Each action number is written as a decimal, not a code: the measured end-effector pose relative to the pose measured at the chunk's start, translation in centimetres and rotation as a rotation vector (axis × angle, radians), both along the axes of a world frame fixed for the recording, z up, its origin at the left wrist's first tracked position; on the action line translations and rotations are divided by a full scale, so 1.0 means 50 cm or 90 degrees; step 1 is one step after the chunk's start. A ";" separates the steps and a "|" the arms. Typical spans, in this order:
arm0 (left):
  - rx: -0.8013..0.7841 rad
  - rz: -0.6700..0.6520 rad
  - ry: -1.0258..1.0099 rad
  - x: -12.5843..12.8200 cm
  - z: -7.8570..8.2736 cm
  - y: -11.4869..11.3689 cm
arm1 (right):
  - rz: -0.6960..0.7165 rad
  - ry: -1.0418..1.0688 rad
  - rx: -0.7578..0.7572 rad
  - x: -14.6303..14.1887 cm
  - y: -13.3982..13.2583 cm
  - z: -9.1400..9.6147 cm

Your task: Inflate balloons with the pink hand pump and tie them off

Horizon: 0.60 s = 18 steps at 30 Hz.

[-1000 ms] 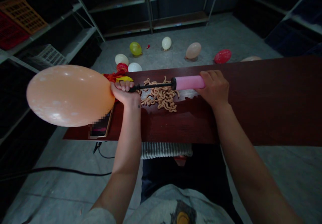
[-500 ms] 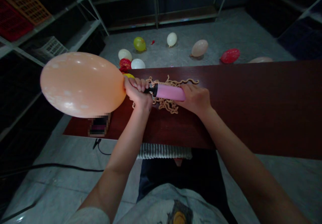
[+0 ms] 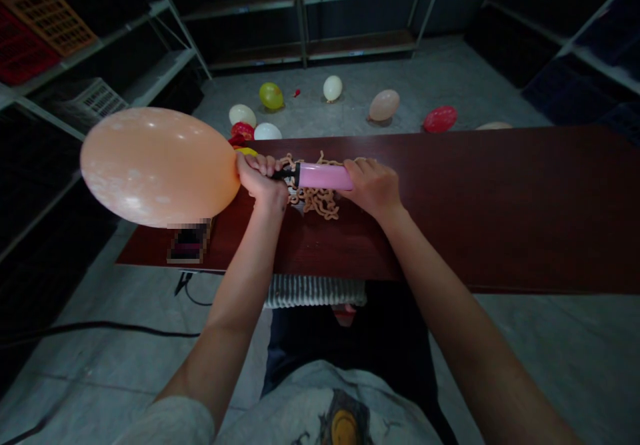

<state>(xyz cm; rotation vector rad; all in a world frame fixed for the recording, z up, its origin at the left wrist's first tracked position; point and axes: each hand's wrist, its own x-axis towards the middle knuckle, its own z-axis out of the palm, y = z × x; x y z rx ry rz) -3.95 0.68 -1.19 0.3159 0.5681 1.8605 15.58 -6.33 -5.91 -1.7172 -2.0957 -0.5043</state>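
Observation:
A large inflated peach balloon [image 3: 160,168] lies sideways in the air over the table's left end. My left hand [image 3: 263,177] is closed around its neck, where it meets the black nozzle end of a pink balloon pump [image 3: 325,176]. On the pump's right end my right hand [image 3: 373,185] is wrapped, fingers over the top. Beneath the pump, a tangled pile of curly tan strands [image 3: 320,203] rests on the table. The balloon's mouth is hidden in my left fingers. Red and yellow pieces [image 3: 245,151] show partly behind that hand.
The dark red-brown table [image 3: 475,211] stretches to the right. A blurred-out flat object [image 3: 189,241] lies near its left front corner. Several balloons, including a yellow-green balloon [image 3: 271,96] and a red balloon [image 3: 440,119], are on the floor beyond. Metal shelves [image 3: 360,48] stand behind; a black cable [image 3: 100,325] runs at left.
My view has shifted slightly, so table, pump and hands appear further left. Both hands keep their grips, and my right hand sits slightly closer to my left.

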 end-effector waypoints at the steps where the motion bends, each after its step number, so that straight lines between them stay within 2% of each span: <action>1: -0.002 0.003 0.007 -0.002 -0.003 0.003 | -0.005 -0.008 0.001 0.005 -0.002 0.002; 5: 0.002 0.023 0.058 -0.019 -0.016 0.018 | -0.037 -0.036 -0.009 0.031 -0.009 0.008; 9: 0.042 0.032 0.037 -0.040 -0.021 0.032 | -0.065 -0.036 0.000 0.066 -0.013 0.015; 14: 0.061 0.046 0.066 -0.064 -0.014 0.039 | -0.102 0.008 0.020 0.107 -0.018 0.020; 18: 0.044 0.054 0.082 -0.080 0.001 0.034 | -0.111 0.029 0.034 0.112 -0.018 0.017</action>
